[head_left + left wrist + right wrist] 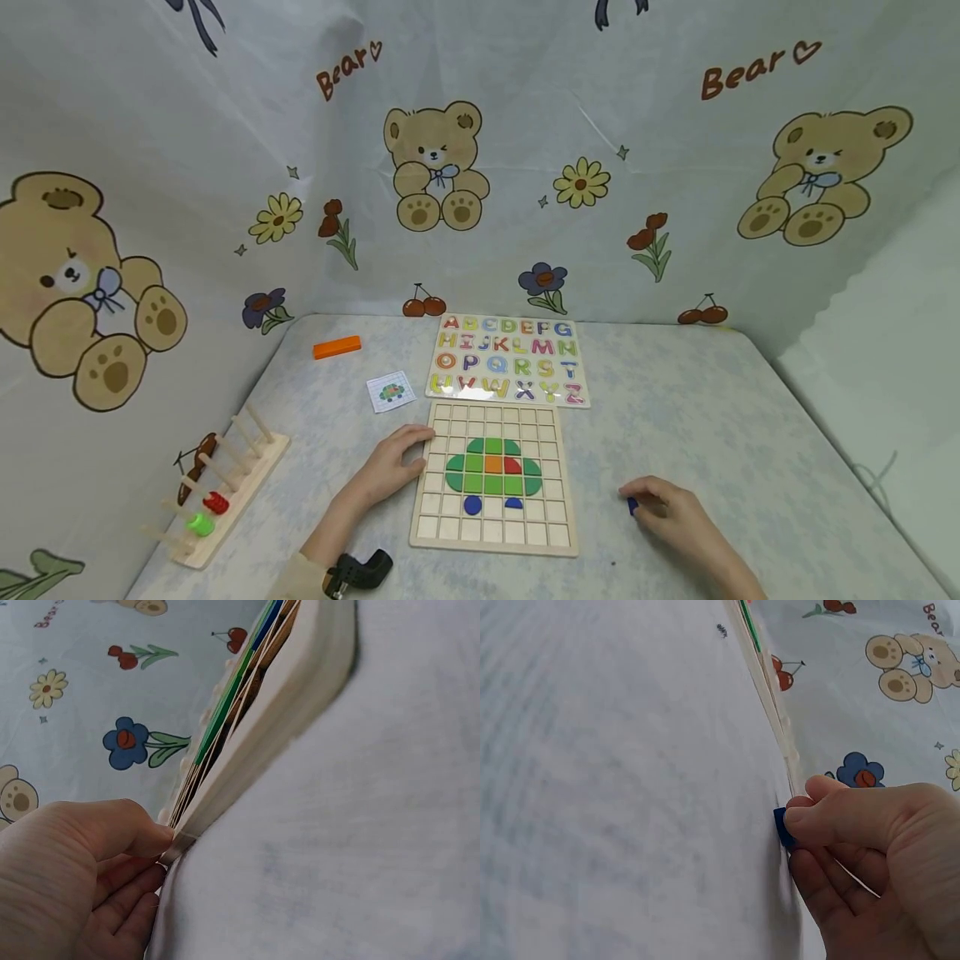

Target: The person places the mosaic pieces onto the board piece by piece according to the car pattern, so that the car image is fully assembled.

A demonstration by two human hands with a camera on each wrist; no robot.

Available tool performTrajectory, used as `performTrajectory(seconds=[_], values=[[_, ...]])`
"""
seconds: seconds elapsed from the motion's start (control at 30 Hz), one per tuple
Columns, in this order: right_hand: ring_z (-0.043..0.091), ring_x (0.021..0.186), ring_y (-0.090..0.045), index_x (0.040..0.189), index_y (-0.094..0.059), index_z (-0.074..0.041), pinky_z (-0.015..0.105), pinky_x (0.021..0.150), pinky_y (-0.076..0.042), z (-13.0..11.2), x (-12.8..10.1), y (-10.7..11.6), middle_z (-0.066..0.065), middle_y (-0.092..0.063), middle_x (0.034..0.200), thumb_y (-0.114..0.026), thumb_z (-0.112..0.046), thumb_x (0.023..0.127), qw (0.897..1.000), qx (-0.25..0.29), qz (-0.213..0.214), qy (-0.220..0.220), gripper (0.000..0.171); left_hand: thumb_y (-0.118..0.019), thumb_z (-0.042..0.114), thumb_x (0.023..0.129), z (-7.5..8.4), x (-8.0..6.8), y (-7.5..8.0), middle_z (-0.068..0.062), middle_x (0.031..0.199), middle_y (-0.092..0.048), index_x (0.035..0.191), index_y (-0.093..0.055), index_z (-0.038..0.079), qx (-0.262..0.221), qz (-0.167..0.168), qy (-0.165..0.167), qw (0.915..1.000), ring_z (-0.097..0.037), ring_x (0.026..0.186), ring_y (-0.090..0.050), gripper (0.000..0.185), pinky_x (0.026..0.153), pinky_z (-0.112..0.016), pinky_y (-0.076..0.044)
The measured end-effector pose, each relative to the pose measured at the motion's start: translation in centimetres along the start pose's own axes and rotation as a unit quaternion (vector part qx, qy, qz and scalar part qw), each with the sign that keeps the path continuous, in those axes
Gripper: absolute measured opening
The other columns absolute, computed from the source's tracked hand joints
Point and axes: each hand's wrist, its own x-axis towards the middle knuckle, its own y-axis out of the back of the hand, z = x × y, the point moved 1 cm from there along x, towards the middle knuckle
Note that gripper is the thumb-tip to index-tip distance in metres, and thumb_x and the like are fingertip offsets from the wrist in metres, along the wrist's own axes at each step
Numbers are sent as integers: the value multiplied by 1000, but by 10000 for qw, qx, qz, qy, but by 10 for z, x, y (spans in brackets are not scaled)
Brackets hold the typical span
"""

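A wooden grid board [495,533] lies flat in the middle of the table. In its cells are green pieces [474,482], an orange square [492,463], a red piece [512,465], a blue circle [472,505] and a blue half-round piece [513,502]. Along the board's left edge, my left hand [390,468] rests with thumb and fingertips touching it; the left wrist view shows the thumb against the rim. To the right of the board, my right hand [671,515] pinches a small blue piece [782,828] at the tabletop. Its full shape is hidden by the fingers.
Behind the board lies an alphabet board [510,360]. A picture card [391,392] and an orange block [337,347] sit at the back left. On the left stands a wooden peg rack [247,492] with red rings [216,502] and green rings [200,524].
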Motion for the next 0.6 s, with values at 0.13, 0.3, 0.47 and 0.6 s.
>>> performTrajectory(seconds=[0.13, 0.3, 0.47, 0.6], values=[[17, 96, -62, 102, -67, -11, 24, 78, -52, 3, -1, -4, 0, -65, 103, -67, 4, 82, 9995, -90, 257, 161, 25, -63, 6, 86, 0, 1, 0, -2, 128, -53, 128, -58, 7, 26, -14, -2, 10000, -24, 126, -43, 42, 104, -46, -35], [10, 88, -63, 97, -67, -13, 22, 72, -53, 6, -2, -10, -4, -65, 95, -73, 0, 78, 9961, -222, 685, 517, 23, -63, 5, 85, 0, 0, 0, -2, 127, -53, 127, -58, 6, 2, -11, -5, 10000, -23, 125, -44, 42, 104, -46, -35], [7, 83, -62, 95, -67, -13, 23, 70, -54, 6, -3, -11, -6, -65, 92, -75, 0, 76, 9943, -415, 795, 567, 24, -63, 5, 86, 0, 0, 0, -2, 128, -53, 128, -58, 6, -25, -31, 7, 10000, -23, 125, -44, 43, 103, -46, -35], [10, 83, -63, 98, -67, -10, 23, 69, -54, 6, -4, -9, -2, -64, 94, -72, 5, 77, 9942, -517, 678, 658, 27, -63, 4, 85, 0, 0, 0, -3, 128, -53, 128, -58, 6, 3, -13, -16, 10000, -24, 125, -44, 43, 103, -46, -35]])
